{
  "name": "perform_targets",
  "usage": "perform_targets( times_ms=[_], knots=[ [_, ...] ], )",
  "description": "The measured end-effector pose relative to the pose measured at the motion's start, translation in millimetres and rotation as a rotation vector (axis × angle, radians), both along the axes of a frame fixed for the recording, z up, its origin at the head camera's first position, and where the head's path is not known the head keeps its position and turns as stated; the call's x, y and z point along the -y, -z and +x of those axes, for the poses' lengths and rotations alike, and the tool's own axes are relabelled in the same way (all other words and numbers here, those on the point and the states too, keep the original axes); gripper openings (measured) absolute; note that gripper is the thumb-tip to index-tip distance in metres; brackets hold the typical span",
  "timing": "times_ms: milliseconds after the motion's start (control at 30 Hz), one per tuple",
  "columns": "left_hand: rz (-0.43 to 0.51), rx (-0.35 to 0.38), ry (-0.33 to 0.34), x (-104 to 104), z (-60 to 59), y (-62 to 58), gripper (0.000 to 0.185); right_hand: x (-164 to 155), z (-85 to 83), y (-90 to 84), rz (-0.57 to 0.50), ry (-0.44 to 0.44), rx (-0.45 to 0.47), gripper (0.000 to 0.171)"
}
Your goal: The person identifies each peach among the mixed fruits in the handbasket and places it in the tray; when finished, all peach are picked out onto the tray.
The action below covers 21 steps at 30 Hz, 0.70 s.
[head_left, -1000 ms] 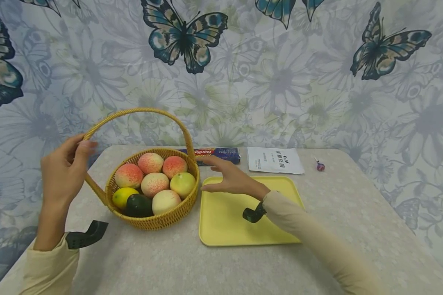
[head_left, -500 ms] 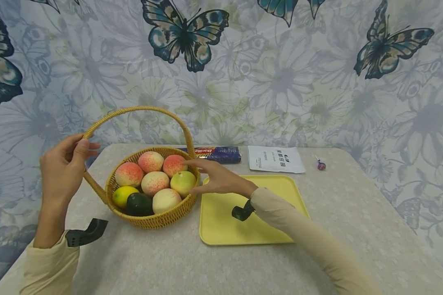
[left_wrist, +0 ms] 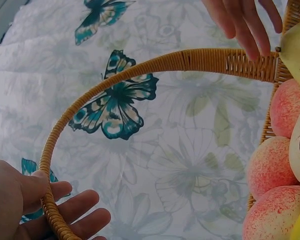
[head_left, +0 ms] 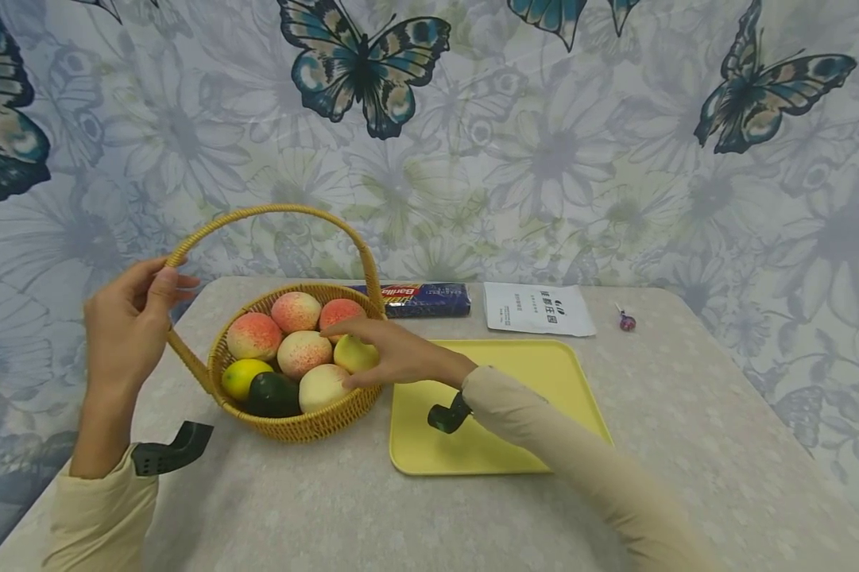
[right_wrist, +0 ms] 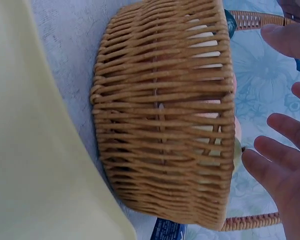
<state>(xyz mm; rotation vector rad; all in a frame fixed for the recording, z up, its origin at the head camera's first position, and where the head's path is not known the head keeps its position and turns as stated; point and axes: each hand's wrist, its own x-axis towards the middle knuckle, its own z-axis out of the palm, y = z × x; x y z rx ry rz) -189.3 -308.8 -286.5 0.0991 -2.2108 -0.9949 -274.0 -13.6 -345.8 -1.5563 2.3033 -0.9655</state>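
The left hand (head_left: pixel 130 330) held the basket handle (head_left: pixel 186 245) at 9 o'clock; only the left wrist view showed its thumb and fingers curled round the weave. The wicker basket (head_left: pixel 296 425) sat left of centre on the table (head_left: pixel 315 508), holding 5 blushed peaches, a lemon and an avocado. The right hand (head_left: pixel 386 353) lay, fingers spread, over the pale green fruit (head_left: pixel 354 356) at the basket's 3 o'clock, touching it; the right wrist view showed those fingers apart. The yellow tray (head_left: pixel 543 381) lay beside. Behind, a dark packet (head_left: pixel 429 299) read "Barilla".
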Motion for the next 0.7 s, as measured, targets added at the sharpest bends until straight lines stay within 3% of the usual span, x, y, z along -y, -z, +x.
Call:
perform_targets(
  times_ms=[333,700],
  knots=[
    [-0.004,-0.038,0.014,1,-0.1,1.9,0.033,21,1.4,-10.7,0.155,-0.035,-0.109,0.066],
    [-0.01,-0.052,0.013,-1,4.9,4.2,0.033,41,6.9,-15.1,0.314,-0.087,-0.143,0.062]
  ],
)
